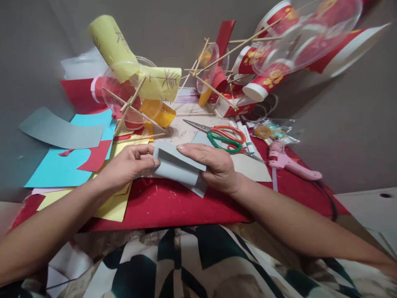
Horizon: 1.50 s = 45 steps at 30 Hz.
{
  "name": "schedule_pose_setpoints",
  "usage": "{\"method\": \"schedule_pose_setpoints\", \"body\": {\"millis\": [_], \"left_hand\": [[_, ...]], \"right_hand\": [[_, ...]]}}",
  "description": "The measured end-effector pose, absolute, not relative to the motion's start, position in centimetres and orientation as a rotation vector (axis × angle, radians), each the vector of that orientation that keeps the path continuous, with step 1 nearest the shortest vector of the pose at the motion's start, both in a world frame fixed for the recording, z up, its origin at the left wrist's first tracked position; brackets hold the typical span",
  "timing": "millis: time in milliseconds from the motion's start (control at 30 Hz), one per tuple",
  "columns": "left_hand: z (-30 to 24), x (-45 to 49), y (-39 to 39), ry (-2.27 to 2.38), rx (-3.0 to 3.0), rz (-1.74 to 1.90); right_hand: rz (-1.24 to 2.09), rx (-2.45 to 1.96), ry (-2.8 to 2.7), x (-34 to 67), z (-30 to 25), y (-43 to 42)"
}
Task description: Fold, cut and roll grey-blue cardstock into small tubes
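A piece of grey-blue paper (176,171), bent over on itself into a loose roll, is held between both hands above the front of the table. My left hand (128,163) pinches its left end between thumb and fingers. At the right end, my right hand (214,165) is closed around it, with the thumb lying along the top layer. The right fingers are partly hidden behind the paper. Just beyond my right hand lie scissors (217,134) with one orange and one green handle.
Coloured paper sheets (58,167) lie at the left. Behind stands a stick-and-cup wheel (124,99) with yellow paper tubes; another stick structure (198,72) and red paper cups (266,82) rise at the back right. A pink glue gun (291,165), its cord and markers (246,136) lie right.
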State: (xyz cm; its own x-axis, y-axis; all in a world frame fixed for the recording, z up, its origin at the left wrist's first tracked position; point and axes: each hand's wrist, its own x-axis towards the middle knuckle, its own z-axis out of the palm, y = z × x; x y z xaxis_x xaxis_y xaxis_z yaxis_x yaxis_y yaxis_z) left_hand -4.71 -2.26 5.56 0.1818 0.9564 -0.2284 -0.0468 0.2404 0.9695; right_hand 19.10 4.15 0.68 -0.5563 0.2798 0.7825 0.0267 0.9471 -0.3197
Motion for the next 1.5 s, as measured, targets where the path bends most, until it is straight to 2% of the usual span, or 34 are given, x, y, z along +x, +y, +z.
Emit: {"method": "schedule_pose_setpoints", "body": {"millis": [200, 633, 833, 1067, 1167, 1300, 1400, 1500], "left_hand": [[5.4, -4.8, -2.0, 1.106, 1.02, 0.88], [4.7, -4.3, -2.0, 0.946, 0.868, 0.826], [5.0, -4.3, -2.1, 0.894, 0.762, 0.919], [4.2, -4.4, -2.0, 1.016, 0.824, 0.899], [3.8, -4.7, -1.9, 1.036, 0.831, 0.999], [3.7, -4.9, -1.7, 1.066, 0.857, 1.125], [3.6, -4.7, -1.6, 1.078, 0.825, 1.155], [3.6, -4.4, -1.5, 1.073, 0.8, 1.17]], "right_hand": [[0.257, -0.258, -2.303, 20.3, 1.2, 4.7], [0.4, -0.22, -2.333, 20.5, 1.3, 5.1], [0.403, -0.29, -2.311, 20.6, 1.2, 5.0], [0.381, -0.181, -2.301, 20.2, 1.4, 4.9], [0.49, -0.429, -2.114, 20.0, 2.1, 4.6], [0.878, -0.876, -1.655, 20.1, 3.3, 4.3], [1.088, -0.947, -1.655, 19.9, 3.8, 4.1], [1.091, -0.873, -1.821, 19.3, 3.9, 3.7]]}}
